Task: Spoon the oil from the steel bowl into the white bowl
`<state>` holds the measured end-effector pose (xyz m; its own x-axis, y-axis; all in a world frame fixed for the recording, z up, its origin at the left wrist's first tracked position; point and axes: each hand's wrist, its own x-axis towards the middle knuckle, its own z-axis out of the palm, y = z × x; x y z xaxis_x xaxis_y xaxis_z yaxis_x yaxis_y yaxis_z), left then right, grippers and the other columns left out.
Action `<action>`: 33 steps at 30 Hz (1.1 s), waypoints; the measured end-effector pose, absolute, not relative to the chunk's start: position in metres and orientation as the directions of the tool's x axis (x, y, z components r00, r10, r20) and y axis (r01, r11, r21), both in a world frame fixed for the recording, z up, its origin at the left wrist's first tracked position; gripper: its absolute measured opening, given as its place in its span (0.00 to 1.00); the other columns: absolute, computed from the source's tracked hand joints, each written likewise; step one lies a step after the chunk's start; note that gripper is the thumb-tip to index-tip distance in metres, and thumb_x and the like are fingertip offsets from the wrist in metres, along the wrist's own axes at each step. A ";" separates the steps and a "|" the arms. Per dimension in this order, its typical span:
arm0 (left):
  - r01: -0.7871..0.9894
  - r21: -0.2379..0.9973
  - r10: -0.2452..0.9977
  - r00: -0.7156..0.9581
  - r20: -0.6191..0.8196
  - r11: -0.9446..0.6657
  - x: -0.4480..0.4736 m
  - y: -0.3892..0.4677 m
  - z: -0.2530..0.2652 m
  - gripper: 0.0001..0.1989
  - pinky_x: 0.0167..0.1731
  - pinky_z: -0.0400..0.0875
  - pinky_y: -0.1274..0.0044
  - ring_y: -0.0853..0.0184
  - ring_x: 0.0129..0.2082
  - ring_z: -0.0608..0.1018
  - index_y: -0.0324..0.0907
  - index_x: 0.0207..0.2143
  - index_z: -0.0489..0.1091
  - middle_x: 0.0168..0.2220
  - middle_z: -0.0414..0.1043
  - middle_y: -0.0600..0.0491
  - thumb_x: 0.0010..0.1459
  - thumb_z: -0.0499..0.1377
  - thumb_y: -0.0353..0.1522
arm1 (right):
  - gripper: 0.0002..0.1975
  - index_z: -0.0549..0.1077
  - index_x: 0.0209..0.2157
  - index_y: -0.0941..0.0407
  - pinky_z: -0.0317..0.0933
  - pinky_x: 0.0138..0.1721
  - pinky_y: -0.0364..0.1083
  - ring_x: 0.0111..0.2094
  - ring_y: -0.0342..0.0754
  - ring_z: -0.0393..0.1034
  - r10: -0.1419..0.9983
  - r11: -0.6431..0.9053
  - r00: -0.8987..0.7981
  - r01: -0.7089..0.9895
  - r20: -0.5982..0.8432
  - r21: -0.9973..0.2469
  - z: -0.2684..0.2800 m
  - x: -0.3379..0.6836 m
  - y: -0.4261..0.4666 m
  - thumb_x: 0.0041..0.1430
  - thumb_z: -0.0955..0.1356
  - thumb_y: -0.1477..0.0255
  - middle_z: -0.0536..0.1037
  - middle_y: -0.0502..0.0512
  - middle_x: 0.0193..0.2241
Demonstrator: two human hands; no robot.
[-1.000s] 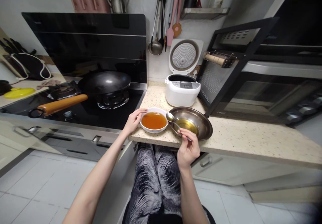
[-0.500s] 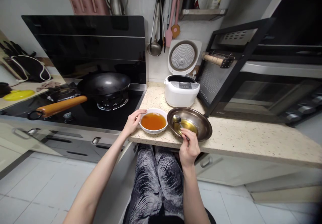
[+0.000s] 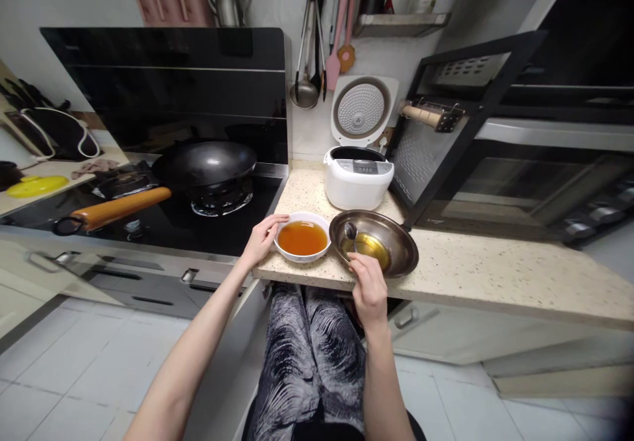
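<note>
A white bowl (image 3: 303, 257) of reddish-orange liquid stands near the front edge of the counter. On its left rim rests my left hand (image 3: 261, 239), fingers over the edge, steadying it. Just right of the bowl is a wide metal basin (image 3: 403, 243) with yellow liquid pooled at the bottom. My right hand (image 3: 369, 287) pinches the handle of a metal spoon (image 3: 351, 230) over the basin. The spoon's head is raised toward the basin's far left wall, and my fingers hide part of the handle.
Behind the bowls a white rice cooker (image 3: 357, 180) stands with its lid up. To the left a black wok (image 3: 208, 164) sits on the stove, its wooden handle (image 3: 121, 208) pointing toward the front. An oven (image 3: 535, 183) takes up the right rear of the counter (image 3: 495, 276).
My right hand has shifted slightly left, and the spoon's head has turned within the basin. The left hand and the white bowl stay where they were.
</note>
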<state>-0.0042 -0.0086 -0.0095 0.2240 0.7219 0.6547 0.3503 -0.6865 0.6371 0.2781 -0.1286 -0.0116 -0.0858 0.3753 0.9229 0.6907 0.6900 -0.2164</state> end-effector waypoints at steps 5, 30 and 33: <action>0.349 0.635 0.720 0.225 0.656 -0.689 -0.005 -0.008 -0.011 0.18 0.61 0.70 0.63 0.58 0.57 0.79 0.42 0.48 0.78 0.55 0.78 0.45 0.72 0.49 0.36 | 0.17 0.76 0.45 0.56 0.74 0.43 0.52 0.44 0.51 0.76 0.351 0.697 -0.036 0.678 0.936 -0.235 -0.011 0.276 -0.129 0.65 0.62 0.87 0.81 0.62 0.41; 0.348 0.648 0.732 0.231 0.641 -0.678 -0.004 -0.010 -0.009 0.18 0.58 0.73 0.64 0.58 0.58 0.78 0.42 0.48 0.78 0.55 0.78 0.45 0.72 0.49 0.35 | 0.13 0.76 0.42 0.54 0.74 0.41 0.48 0.41 0.48 0.78 0.390 0.774 0.095 0.505 0.916 -0.382 -0.021 0.220 -0.123 0.66 0.64 0.84 0.82 0.57 0.39; 0.347 0.654 0.738 0.229 0.635 -0.672 -0.004 -0.011 -0.008 0.18 0.56 0.75 0.65 0.58 0.58 0.78 0.42 0.48 0.78 0.55 0.78 0.45 0.72 0.49 0.36 | 0.12 0.76 0.42 0.54 0.73 0.41 0.48 0.41 0.48 0.78 0.406 0.766 0.103 0.504 0.908 -0.400 -0.024 0.218 -0.121 0.67 0.64 0.83 0.82 0.57 0.39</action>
<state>-0.0038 -0.0105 -0.0083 0.2287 0.7375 0.6354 0.3474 -0.6716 0.6545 0.2178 -0.1213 -0.0237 0.1029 0.4064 0.9079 0.5039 0.7657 -0.3998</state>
